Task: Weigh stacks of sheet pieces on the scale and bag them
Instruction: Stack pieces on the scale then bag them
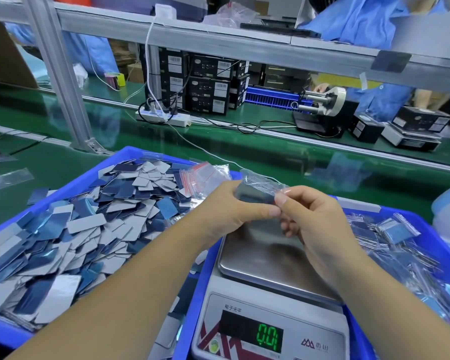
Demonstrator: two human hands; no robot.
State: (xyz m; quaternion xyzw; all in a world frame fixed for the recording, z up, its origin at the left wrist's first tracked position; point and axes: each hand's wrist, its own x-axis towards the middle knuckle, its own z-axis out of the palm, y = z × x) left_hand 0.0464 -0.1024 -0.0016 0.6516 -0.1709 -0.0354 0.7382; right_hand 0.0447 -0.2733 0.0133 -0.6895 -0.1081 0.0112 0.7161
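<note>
Bagging step: left hand (pixel 229 203) and right hand (pixel 312 216) both pinch a clear bag (pixel 260 184) holding a sheet stack (pixel 252 196) above the bare scale (pixel 265 258) pan; next, likely seal, drop into right bin (pixel 426 229).

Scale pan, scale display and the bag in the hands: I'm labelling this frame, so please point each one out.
scale pan (pixel 265 258): head view, bare steel surface.
scale display (pixel 268 336): head view, green digits.
bag (pixel 257 187): head view, clear plastic above the dark stack.
</note>
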